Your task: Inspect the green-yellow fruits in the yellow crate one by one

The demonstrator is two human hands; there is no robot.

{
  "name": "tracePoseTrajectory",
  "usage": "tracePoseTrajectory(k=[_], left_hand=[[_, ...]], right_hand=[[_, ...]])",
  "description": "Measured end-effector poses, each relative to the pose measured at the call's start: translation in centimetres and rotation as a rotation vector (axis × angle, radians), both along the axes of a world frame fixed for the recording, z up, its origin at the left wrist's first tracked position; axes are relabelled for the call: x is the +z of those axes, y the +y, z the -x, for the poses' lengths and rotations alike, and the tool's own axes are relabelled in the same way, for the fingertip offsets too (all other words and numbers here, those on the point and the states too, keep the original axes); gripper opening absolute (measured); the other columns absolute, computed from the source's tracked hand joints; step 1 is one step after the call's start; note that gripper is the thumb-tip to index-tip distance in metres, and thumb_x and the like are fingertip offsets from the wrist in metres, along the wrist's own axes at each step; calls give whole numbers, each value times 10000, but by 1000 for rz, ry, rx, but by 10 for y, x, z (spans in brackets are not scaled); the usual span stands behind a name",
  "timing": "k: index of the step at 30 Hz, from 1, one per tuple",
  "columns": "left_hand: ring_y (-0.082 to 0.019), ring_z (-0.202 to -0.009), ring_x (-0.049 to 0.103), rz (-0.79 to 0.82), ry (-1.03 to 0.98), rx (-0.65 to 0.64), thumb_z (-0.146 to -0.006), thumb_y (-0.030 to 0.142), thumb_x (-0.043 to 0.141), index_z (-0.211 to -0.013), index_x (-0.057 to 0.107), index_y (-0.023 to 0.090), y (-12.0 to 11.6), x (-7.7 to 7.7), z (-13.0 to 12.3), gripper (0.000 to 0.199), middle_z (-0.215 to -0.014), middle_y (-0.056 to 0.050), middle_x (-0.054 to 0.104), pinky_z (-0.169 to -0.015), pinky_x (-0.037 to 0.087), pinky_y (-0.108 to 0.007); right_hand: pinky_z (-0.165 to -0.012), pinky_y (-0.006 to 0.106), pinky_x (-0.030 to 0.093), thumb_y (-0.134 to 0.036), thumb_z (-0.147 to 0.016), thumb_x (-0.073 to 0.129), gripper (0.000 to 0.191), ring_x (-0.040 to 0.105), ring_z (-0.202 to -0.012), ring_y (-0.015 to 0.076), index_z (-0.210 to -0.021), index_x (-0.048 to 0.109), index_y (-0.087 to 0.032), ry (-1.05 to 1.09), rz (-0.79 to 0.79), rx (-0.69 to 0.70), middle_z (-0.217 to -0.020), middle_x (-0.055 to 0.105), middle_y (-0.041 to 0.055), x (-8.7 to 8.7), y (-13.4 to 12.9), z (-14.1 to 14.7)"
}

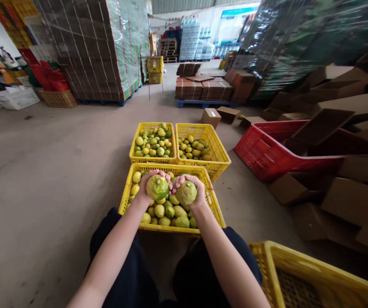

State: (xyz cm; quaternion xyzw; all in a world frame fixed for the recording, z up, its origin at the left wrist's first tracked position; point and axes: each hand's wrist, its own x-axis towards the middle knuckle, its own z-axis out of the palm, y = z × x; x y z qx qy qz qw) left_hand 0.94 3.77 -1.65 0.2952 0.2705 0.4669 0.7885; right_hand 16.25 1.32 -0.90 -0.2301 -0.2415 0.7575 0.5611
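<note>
My left hand point(145, 185) is wrapped round a green-yellow lemon point(157, 188), and my right hand point(198, 190) holds a duller green one point(186, 192). Both are held side by side, fingertips close together, above the front yellow crate point(171, 229). That crate contains many yellow and green lemons point(159, 210). Behind it stand two more yellow crates: the left one point(153, 160) holds mixed green and yellow fruit, the right one point(219, 149) has smaller-looking fruit on its left side. My fingers hide part of the fruit below.
At the right lies a red crate point(261, 147) among many cardboard boxes point(347, 196). Another yellow crate point(269, 265) stands at the lower right. Farther back are flattened cartons point(216, 90) on a blue pallet point(200, 104) and tall wrapped stacks point(84, 51). Concrete floor point(58, 171) extends leftward.
</note>
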Motion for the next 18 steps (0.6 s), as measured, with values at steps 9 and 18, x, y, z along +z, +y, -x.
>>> tracePoseTrajectory(k=[9,18], left_hand=[[-154,-613,637,196,-228,176,-801,363,624,-717,632,188,-4,5,-12,194,-706,-10,664,-638,557,-301],[-161,-626,666,330,-421,254,-849,294,574,-850,695,215,-2,5,-21,145,-730,-11,704,-664,563,-295]], right_hand=[[-540,280,552,-294,-691,650,142,628,-554,168,-597,633,-190,83,38,-88,-592,651,10,-3,6,1],[-574,309,572,-279,-738,608,138,651,-565,178,-647,646,-183,162,141,-147,-635,686,25,-7,13,2]])
